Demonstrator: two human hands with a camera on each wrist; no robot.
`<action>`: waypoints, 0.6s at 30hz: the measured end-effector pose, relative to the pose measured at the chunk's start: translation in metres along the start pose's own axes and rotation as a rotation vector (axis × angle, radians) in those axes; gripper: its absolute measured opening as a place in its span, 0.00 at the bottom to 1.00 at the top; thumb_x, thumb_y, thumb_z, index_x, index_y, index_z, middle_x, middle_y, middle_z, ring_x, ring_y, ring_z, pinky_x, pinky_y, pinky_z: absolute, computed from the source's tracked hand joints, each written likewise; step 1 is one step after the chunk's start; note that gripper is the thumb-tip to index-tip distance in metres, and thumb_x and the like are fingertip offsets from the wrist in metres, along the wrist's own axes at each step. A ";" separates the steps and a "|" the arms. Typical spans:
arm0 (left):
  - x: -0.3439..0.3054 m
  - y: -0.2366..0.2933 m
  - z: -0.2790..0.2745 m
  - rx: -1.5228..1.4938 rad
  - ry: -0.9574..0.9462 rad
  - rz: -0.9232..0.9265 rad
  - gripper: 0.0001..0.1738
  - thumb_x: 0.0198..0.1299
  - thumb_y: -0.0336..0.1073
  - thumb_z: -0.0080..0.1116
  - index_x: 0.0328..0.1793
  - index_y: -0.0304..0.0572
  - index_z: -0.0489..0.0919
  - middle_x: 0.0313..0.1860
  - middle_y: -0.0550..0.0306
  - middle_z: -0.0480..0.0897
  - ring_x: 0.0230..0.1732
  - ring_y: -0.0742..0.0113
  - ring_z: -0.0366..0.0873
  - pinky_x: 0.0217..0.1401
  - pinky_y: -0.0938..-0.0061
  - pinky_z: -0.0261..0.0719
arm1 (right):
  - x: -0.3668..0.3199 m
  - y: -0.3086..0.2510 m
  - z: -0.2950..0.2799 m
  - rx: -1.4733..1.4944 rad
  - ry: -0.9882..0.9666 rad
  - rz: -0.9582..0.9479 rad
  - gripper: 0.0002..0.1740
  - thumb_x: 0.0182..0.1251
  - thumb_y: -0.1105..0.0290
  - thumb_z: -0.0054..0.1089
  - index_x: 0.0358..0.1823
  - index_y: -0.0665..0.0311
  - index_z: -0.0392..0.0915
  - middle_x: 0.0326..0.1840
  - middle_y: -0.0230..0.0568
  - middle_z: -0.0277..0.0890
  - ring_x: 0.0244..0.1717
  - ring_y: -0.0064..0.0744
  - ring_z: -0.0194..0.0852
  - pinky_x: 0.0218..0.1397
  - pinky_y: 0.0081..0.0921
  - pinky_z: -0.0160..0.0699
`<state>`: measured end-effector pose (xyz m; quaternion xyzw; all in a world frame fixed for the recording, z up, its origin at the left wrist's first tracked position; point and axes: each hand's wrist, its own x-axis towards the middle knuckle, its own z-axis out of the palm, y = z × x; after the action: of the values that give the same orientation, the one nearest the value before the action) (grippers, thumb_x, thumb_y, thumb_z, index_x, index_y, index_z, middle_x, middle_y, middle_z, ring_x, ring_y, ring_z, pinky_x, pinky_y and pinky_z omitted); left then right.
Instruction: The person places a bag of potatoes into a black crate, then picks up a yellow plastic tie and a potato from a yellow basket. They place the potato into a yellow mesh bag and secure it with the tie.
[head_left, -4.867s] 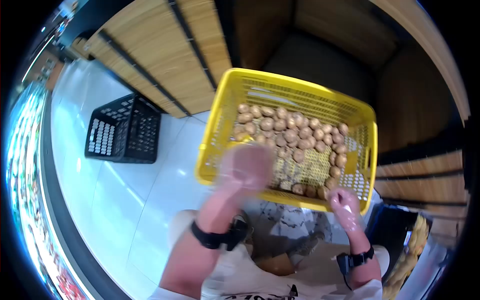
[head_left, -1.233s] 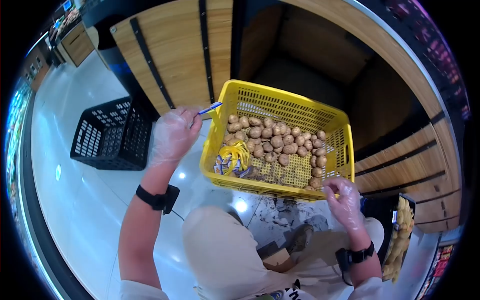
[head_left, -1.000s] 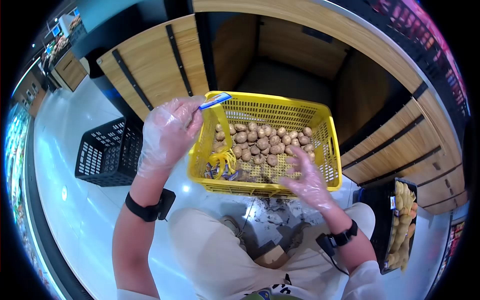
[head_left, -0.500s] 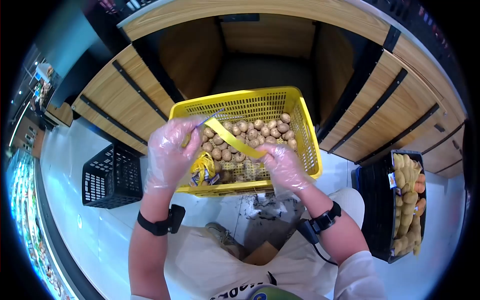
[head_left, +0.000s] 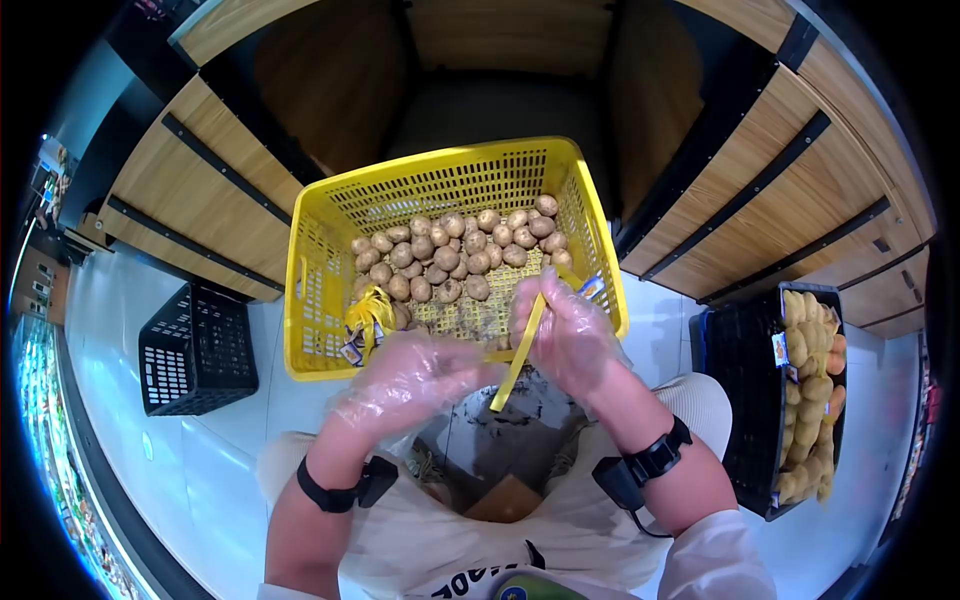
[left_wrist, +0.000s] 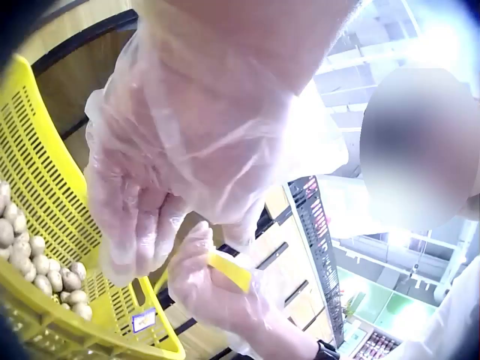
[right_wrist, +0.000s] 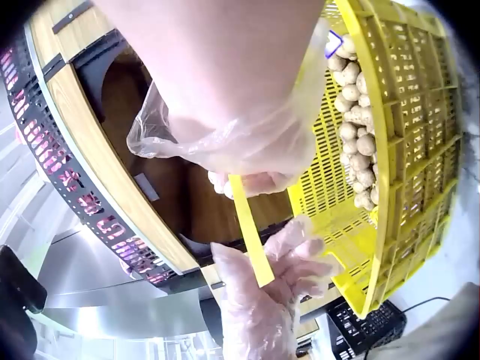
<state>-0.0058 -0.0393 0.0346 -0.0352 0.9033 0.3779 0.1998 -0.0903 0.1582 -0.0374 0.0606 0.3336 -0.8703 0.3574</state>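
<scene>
In the head view, my gloved right hand pinches a yellow strip whose loose end hangs down, over the near side of the yellow crate. A blue-and-white label sticks out beside that hand. My gloved left hand is just left of it, fingers extended toward the strip. The right wrist view has the left hand with fingers spread behind the strip's end; whether it touches is unclear. Potatoes lie in the crate, with a bundle of yellow strips at its left.
A black basket stands on the floor at left. At right, a black crate holds netted potatoes and some orange produce. Wooden panels flank a dark recess behind the yellow crate.
The left hand has let go of the strip's label end and moved down. The right hand has risen slightly, and the label now lies beside it. The view has shifted, moving the crate left.
</scene>
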 end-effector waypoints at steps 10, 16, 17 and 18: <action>0.005 -0.017 0.053 -0.472 0.095 0.057 0.15 0.64 0.42 0.63 0.37 0.33 0.85 0.18 0.55 0.80 0.20 0.69 0.75 0.28 0.71 0.75 | 0.009 0.017 0.015 -0.142 0.202 0.039 0.23 0.77 0.49 0.50 0.47 0.64 0.79 0.36 0.33 0.75 0.39 0.27 0.73 0.46 0.27 0.73; -0.007 -0.029 0.053 -0.728 0.186 -0.058 0.16 0.67 0.42 0.63 0.39 0.32 0.85 0.21 0.62 0.80 0.21 0.79 0.73 0.26 0.77 0.74 | 0.012 0.018 0.020 -0.574 0.380 -0.024 0.21 0.78 0.51 0.50 0.39 0.61 0.82 0.23 0.27 0.68 0.28 0.21 0.64 0.37 0.20 0.65; -0.008 -0.031 0.050 -0.786 0.209 -0.055 0.16 0.67 0.42 0.63 0.39 0.33 0.85 0.21 0.64 0.80 0.22 0.80 0.73 0.26 0.79 0.73 | 0.011 0.019 0.022 -0.623 0.386 -0.054 0.21 0.78 0.52 0.50 0.38 0.62 0.82 0.21 0.26 0.65 0.26 0.19 0.61 0.34 0.19 0.63; -0.009 -0.032 0.048 -0.844 0.233 -0.049 0.15 0.68 0.42 0.62 0.38 0.35 0.85 0.22 0.66 0.80 0.22 0.81 0.73 0.26 0.80 0.72 | 0.011 0.018 0.023 -0.627 0.355 -0.089 0.21 0.78 0.53 0.51 0.37 0.62 0.82 0.21 0.26 0.64 0.25 0.18 0.58 0.31 0.19 0.60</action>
<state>0.0255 -0.0298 -0.0137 -0.1774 0.6851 0.7027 0.0737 -0.0833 0.1281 -0.0337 0.0834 0.6434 -0.7163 0.2568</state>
